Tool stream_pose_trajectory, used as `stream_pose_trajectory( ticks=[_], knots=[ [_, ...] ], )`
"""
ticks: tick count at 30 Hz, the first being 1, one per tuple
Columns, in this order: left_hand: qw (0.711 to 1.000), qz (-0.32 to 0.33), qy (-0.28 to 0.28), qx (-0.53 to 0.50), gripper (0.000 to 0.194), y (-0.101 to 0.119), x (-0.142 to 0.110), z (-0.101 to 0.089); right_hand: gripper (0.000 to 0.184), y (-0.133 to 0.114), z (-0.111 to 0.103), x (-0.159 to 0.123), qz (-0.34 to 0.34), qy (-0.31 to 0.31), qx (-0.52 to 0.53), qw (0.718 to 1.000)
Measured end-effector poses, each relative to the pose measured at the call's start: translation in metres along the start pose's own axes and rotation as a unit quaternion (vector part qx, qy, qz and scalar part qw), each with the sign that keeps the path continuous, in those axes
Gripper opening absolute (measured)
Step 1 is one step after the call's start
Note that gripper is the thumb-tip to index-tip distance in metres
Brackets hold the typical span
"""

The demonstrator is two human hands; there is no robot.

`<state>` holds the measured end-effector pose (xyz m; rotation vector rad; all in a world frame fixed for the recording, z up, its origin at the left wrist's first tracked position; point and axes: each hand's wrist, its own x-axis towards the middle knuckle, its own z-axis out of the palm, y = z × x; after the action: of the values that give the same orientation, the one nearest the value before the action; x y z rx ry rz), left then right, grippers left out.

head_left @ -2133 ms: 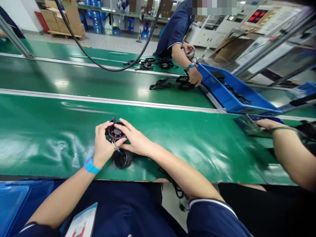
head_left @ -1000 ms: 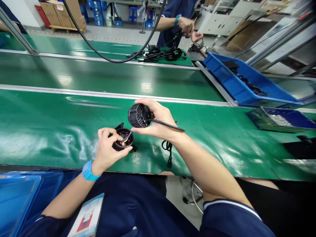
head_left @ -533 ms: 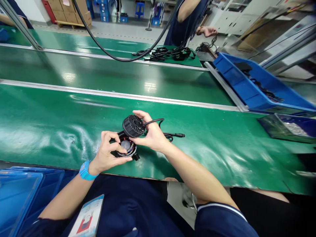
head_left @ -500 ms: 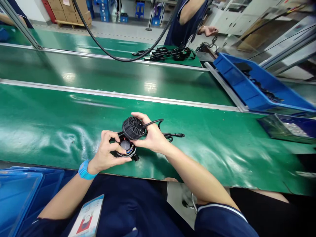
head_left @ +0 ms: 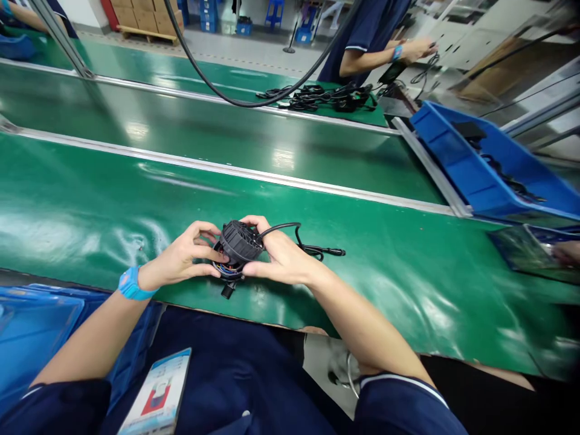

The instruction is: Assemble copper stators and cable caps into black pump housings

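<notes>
My right hand (head_left: 281,254) grips a round black ribbed cover (head_left: 241,241), tilted over an open round black housing (head_left: 226,272). Coloured wires (head_left: 229,267) show in the gap between the two. Around the housing's left side curl the fingers of my left hand (head_left: 193,254), with one finger reaching into the gap. A black knob-like stub (head_left: 228,290) sticks out at the housing's near side. From the cover a black cable (head_left: 290,226) loops right and ends in a connector (head_left: 335,251) on the green mat.
A blue bin (head_left: 493,163) with black parts stands at the right, near a clear-sided box (head_left: 521,254) that another person's hand (head_left: 566,251) reaches. Metal rails (head_left: 272,176) cross the bench. Beyond lie black cables (head_left: 326,96) near a co-worker (head_left: 367,42). Blue bins (head_left: 40,326) stand lower left.
The cover has come down closer over the housing, and the housing has turned so its stub points toward me. Another person's hand has appeared at the right box.
</notes>
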<state>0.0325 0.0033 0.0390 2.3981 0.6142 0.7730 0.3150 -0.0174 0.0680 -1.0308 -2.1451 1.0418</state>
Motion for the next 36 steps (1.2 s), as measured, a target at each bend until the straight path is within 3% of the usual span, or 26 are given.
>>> stream_pose_trajectory(
  ticks=[3,8,9,11,13,14,15,17,21,24,26,28,30,33,36],
  knots=[
    [0.998,-0.009,-0.034,-0.058,0.027,-0.004,0.01,-0.007,0.077,0.011,-0.007,0.01,-0.049,-0.05,0.051,0.996],
    [0.985,-0.034,-0.066,-0.157,0.019,-0.019,0.016,-0.021,0.085,0.023,-0.019,0.031,-0.109,-0.119,0.084,0.983],
    [0.981,-0.045,-0.046,-0.185,0.019,-0.02,0.015,-0.024,0.084,0.022,-0.022,0.034,-0.114,-0.124,0.069,0.983],
    [0.975,-0.062,0.045,-0.208,0.026,-0.017,0.016,-0.03,0.083,0.015,-0.026,0.039,-0.127,-0.138,0.03,0.982],
    [0.978,-0.071,0.141,-0.137,0.052,-0.004,0.022,-0.033,0.083,0.007,-0.03,0.042,-0.137,-0.161,-0.001,0.977],
    [0.982,-0.067,0.159,-0.073,0.069,0.005,0.027,-0.034,0.083,0.004,-0.031,0.044,-0.14,-0.169,-0.014,0.975],
    [0.987,-0.053,0.152,-0.004,0.085,0.016,0.032,-0.033,0.083,0.001,-0.032,0.045,-0.142,-0.176,-0.025,0.974],
    [0.99,-0.008,0.082,0.117,0.106,0.037,0.043,-0.028,0.081,0.0,-0.033,0.048,-0.15,-0.176,-0.039,0.972],
    [0.976,0.032,-0.061,0.207,0.099,0.059,0.05,-0.012,0.087,0.011,-0.029,0.043,-0.152,-0.173,-0.046,0.972],
    [0.974,0.008,-0.069,0.214,0.084,0.06,0.043,-0.004,0.096,0.02,-0.02,0.03,-0.146,-0.151,-0.036,0.977],
    [0.969,-0.02,-0.054,0.24,0.076,0.061,0.039,-0.001,0.091,0.019,-0.011,0.02,-0.134,-0.102,-0.019,0.986],
    [0.954,-0.043,-0.044,0.293,0.072,0.065,0.038,0.002,0.091,0.016,-0.003,0.012,-0.113,-0.056,-0.008,0.992],
    [0.931,-0.051,-0.047,0.357,0.072,0.068,0.04,0.003,0.102,0.014,0.005,0.007,-0.098,-0.024,-0.008,0.995],
    [0.916,-0.022,-0.077,0.393,0.071,0.071,0.047,-0.001,0.114,0.016,0.011,0.004,-0.104,-0.011,-0.014,0.994],
    [0.935,0.032,-0.132,0.327,0.063,0.071,0.055,-0.008,0.111,0.023,0.015,0.001,-0.135,-0.011,-0.014,0.991]
  ],
)
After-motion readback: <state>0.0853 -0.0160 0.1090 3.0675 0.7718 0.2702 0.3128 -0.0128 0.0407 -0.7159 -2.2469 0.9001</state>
